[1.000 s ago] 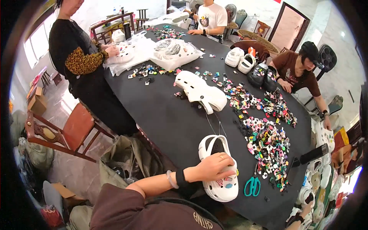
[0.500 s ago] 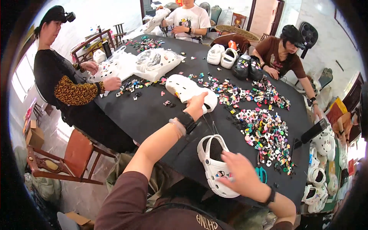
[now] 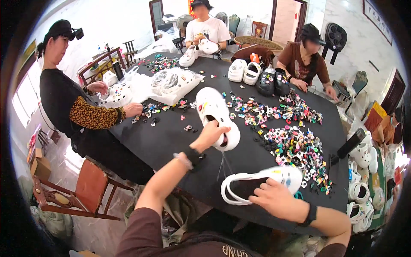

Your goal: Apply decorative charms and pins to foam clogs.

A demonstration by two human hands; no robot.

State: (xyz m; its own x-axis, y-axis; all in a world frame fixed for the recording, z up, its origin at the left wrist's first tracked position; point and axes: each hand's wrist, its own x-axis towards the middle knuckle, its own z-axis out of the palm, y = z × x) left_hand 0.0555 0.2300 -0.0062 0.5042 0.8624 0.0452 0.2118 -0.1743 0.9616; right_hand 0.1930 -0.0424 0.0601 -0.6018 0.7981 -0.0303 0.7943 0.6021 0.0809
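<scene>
Left fingers (image 3: 223,128): I've got these gripping the far clog (image 3: 217,107) at its opening.
Right fingers (image 3: 260,196): curled on the near clog (image 3: 281,173).
Far clog: left of the charm pile (image 3: 295,147), toe away from me.
Near clog: my side of the pile, long axis crosswise, toe rightward.
Nearer the pile: right hand.

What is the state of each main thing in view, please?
Farther white clog: decorated, gripped by the left hand
Nearer white clog: decorated, gripped by the right hand
Small charms: loose, heaped on the table
Black clogs: standing side by side
Teal scissors: mostly hidden, open or shut unclear
</scene>
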